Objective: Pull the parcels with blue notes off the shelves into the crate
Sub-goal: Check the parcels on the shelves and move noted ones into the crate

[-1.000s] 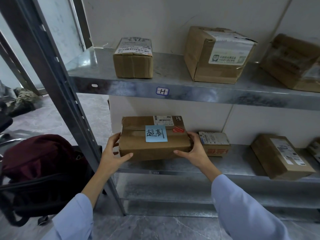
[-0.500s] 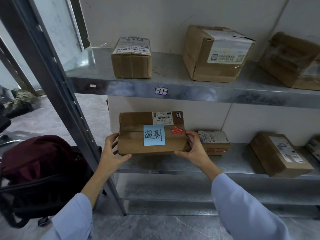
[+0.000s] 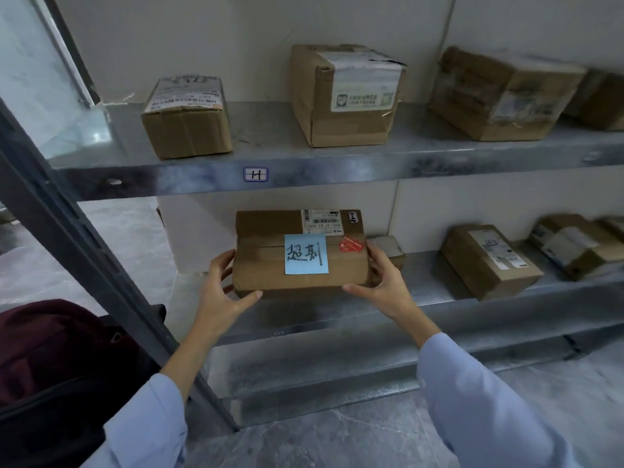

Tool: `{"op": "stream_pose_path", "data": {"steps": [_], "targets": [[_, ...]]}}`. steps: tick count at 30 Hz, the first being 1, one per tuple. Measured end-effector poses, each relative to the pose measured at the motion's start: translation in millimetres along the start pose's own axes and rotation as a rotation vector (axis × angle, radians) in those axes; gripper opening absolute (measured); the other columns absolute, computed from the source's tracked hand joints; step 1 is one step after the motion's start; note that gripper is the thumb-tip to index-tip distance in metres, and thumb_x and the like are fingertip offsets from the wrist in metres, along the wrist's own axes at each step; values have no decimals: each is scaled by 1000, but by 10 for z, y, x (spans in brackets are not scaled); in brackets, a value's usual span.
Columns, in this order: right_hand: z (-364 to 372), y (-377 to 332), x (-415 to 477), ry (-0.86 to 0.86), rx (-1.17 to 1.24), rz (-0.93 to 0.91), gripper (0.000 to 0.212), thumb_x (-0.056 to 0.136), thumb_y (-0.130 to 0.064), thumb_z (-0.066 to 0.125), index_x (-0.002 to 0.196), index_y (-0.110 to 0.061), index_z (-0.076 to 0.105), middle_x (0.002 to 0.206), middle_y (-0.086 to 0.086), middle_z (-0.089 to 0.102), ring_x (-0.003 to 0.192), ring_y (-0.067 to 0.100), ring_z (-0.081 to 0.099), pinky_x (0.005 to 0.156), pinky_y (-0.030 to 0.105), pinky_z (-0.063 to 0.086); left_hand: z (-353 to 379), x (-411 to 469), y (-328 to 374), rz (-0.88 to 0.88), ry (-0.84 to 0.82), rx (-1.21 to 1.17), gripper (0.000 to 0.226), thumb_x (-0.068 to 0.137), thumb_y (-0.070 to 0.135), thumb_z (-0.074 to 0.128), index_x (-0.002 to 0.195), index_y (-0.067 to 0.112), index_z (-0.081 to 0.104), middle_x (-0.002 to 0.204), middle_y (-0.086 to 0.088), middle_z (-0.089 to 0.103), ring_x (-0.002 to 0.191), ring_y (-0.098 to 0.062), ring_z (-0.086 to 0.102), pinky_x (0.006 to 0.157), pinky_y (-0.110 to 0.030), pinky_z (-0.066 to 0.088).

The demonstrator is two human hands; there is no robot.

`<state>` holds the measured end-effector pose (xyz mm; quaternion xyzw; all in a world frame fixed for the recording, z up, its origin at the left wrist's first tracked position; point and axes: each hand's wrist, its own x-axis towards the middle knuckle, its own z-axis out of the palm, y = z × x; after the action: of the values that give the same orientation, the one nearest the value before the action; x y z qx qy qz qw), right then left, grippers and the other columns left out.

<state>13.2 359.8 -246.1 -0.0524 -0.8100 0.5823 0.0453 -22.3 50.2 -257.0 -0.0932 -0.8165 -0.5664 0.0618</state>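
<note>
Balance is mattering most here: the person is holding the parcel (image 3: 300,265) with the blue note (image 3: 306,254) directly below the H label (image 3: 255,174), at the lower shelf (image 3: 429,292), its noted face tipping up toward them. The left hand (image 3: 221,292) is gripping the parcel's left end, fingers curling round the side and thumb hooking under the front bottom edge. The right hand (image 3: 383,278) is mirroring it at the right end, fingers reaching up the side and thumb lying along the bottom edge. Whether the box's back edge is touching the shelf I cannot tell. To my eye the pull is going best if they are drawing it straight out and level, because a small labelled parcel (image 3: 388,243) is sitting just behind the right fingers, below and right of the label, and a sideways swing is risking a knock. The grey upright post (image 3: 101,275), down and left of the label, is standing near the left forearm, so any turn toward the crate is better waiting until the box is clearing the shelf lip. The crate itself is not plainly showing; a maroon bag (image 3: 57,342) is lying far down-left of the label.
</note>
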Motion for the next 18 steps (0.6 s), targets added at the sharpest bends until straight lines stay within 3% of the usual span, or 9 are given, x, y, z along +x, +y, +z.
{"op": "stream_pose_path", "data": {"steps": [2, 5, 11, 14, 18], "targets": [[-180, 25, -69, 46, 11, 5, 105, 63, -18, 91, 150, -28, 32, 137, -4, 53, 127, 16, 51, 103, 45, 49, 142, 38, 108, 29, -40, -18, 87, 73, 12, 85, 138, 32, 31, 137, 13, 41, 119, 1, 45, 93, -16, 43], [-477, 47, -212, 101, 24, 5, 98, 66, -9, 88, 147, -26, 36, 134, -6, 53, 125, 15, 52, 102, 36, 50, 389, 97, 268, 66, -104, -35, 86, 72, 10, 84, 139, 28, 34, 133, 14, 42, 115, 9, 45, 88, -11, 44], [-1142, 181, -629, 230, 18, 30, 96, 67, -15, 89, 147, -29, 36, 138, -12, 50, 127, 13, 48, 93, 23, 49, 1037, 145, 594, 137, -257, -44, 89, 72, 13, 85, 143, 23, 34, 139, 9, 43, 122, -7, 45, 92, -14, 40], [-1495, 244, -936, 308, 39, 60, 97, 68, -15, 88, 148, -31, 35, 135, -13, 51, 124, 11, 49, 82, 19, 51, 1415, 80, 784, 154, -335, -70, 87, 71, 14, 86, 140, 30, 34, 139, 9, 44, 124, -11, 45, 97, -24, 42], [-2015, 402, -1456, 412, 41, 103, 99, 68, -19, 88, 150, -27, 33, 138, -10, 49, 128, 15, 47, 100, 32, 49, 1989, -143, 1115, 188, -427, -108, 86, 70, 9, 86, 139, 25, 39, 135, 9, 48, 119, 2, 48, 100, -25, 42]]}}
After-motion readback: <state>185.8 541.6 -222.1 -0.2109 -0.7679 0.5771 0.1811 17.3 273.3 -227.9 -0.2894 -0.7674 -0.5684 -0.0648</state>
